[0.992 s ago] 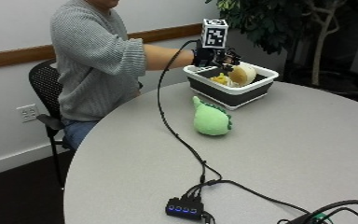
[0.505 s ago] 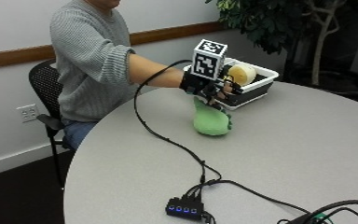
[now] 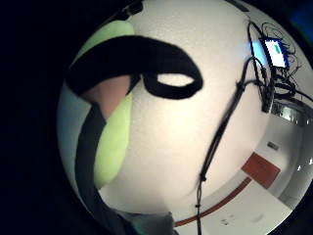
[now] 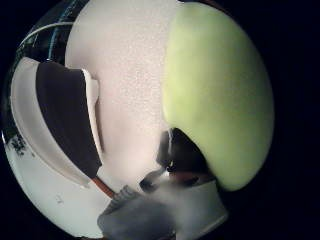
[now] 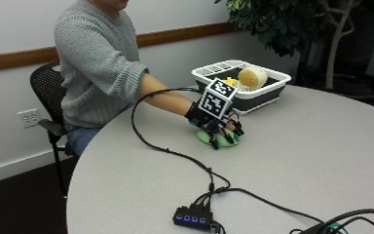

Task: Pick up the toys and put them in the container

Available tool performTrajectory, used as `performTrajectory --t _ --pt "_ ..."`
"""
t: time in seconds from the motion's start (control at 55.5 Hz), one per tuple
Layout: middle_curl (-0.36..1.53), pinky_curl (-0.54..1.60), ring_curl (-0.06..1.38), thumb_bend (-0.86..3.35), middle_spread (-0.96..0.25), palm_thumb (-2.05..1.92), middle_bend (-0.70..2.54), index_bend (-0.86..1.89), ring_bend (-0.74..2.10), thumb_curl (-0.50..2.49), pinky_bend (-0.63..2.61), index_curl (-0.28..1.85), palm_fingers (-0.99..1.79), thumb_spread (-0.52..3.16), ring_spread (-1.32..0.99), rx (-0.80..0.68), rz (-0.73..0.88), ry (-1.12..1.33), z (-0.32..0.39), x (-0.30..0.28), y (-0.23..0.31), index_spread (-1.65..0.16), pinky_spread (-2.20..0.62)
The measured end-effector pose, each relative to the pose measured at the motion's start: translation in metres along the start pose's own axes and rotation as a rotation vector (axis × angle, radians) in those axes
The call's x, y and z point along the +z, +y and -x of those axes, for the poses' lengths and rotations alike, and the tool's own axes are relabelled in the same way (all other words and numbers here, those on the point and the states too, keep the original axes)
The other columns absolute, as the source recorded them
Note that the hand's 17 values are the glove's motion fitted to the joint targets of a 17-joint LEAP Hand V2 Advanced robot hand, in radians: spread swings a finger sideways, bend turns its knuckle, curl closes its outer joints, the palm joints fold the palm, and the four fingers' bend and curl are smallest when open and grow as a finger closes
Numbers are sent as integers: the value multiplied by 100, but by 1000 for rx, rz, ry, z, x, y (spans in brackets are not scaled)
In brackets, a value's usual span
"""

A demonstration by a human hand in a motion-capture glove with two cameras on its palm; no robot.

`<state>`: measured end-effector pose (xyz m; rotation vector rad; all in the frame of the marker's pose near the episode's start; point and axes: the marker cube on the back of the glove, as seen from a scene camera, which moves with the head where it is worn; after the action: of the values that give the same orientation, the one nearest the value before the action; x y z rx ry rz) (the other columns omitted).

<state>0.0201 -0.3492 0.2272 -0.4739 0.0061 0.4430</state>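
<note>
While the outside view shows the gloved right hand [image 5: 218, 130] lying over the soft lime-green plush toy [image 5: 213, 140] on the round grey table [image 5: 316, 165], near the white-and-dark plastic container [image 5: 265, 91] holding a pale yellow round toy [image 5: 252, 77], only the thumb-side palm view shows the plush [image 4: 220, 95] bulging close against the palm. Fingers [image 5: 229, 136] curl down around the toy, touching it.

The toy [image 5: 220, 140] is light green; the hand [image 5: 214, 127] on it wears black. The container [image 5: 265, 92] is white above with a dark lower band and holds a pale yellow toy [image 5: 252, 77]. The counter [image 5: 316, 161] is speckled light grey.
</note>
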Motion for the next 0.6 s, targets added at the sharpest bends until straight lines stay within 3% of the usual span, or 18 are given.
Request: performTrajectory --t 0.162,0.234,0.361,0.487,0.595 --pt "19 37 38 4 -10 21 19 17 43 39 114 30 11 140 -10 0 -131 18 4 -8 2 -36 -2" --pt "24 35 43 10 -13 33 32 9 68 42 114 27 60 145 -22 -24 -198 -8 6 -23 5 -36 -20" --pt "32 35 51 17 -20 57 49 31 83 56 106 35 92 126 -37 -34 -316 -72 10 -80 13 -38 -32" --pt "40 37 58 16 -23 62 62 47 89 66 98 46 95 107 -46 -56 -420 -99 5 -161 25 -38 -37" --pt "45 40 63 13 -25 62 70 54 91 72 98 53 92 95 -52 -53 -441 -82 0 -190 30 -38 -39"
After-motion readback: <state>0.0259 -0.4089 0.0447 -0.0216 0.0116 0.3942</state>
